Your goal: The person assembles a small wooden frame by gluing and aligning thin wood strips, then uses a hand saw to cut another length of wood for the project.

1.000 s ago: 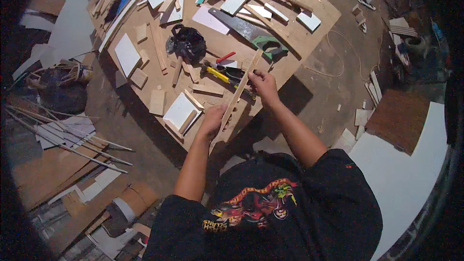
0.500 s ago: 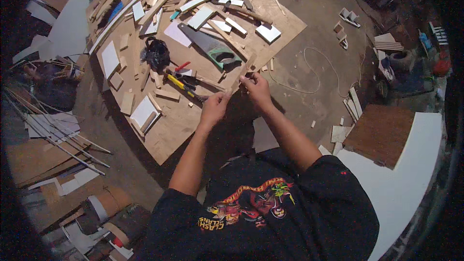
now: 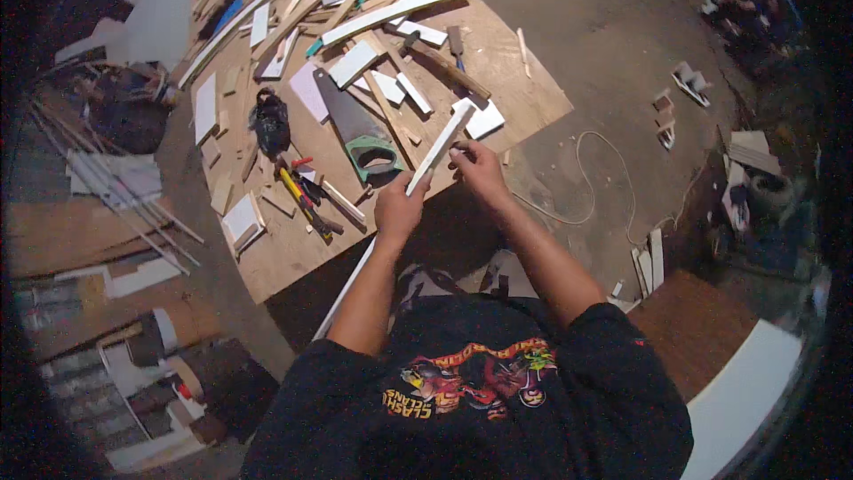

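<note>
Left hand [image 3: 400,207]: it is closed around the lower part of a long pale wooden strip [image 3: 440,148], gripping it.
Right hand [image 3: 480,169]: its fingers pinch the same strip a little higher, from the right side.
Strip: it is held tilted over the near edge of the desk [image 3: 533,98], the upper end above the board, the lower end passing down behind the left hand.
Desk: a big plywood sheet full of wood offcuts.
Near the hands: a handsaw with green handle [image 3: 360,138] lies just left of the strip; yellow and red tools [image 3: 300,191] lie further left.
Floor: a thin cord [image 3: 591,187] curls at the right.
</note>
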The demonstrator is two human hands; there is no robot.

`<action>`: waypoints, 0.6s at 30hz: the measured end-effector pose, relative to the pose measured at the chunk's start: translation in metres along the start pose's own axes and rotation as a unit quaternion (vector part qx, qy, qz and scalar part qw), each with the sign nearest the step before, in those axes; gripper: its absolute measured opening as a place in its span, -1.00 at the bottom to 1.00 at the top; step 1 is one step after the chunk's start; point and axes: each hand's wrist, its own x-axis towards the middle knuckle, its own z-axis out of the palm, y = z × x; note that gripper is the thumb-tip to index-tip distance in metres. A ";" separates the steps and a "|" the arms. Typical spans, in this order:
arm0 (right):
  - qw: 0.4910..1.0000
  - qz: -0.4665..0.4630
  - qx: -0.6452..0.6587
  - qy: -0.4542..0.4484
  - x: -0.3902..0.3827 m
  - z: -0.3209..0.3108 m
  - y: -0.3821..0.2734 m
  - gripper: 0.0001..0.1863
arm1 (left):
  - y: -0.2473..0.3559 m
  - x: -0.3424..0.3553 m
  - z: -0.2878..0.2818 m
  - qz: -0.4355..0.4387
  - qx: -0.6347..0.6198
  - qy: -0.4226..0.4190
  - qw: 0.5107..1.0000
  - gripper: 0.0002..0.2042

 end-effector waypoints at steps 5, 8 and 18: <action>0.928 -0.112 -0.324 -0.148 0.025 0.046 0.005 -0.64 | -0.019 0.024 -0.014 -0.120 0.032 0.081 0.989 -0.58; 0.880 -0.193 -0.373 -0.223 0.050 0.080 0.020 -0.65 | -0.032 0.045 -0.022 -0.130 0.045 0.092 0.986 -0.61; 0.710 -0.284 -0.556 -0.326 0.104 0.157 0.062 -0.70 | -0.072 0.114 -0.048 -0.159 0.058 0.124 0.978 -0.66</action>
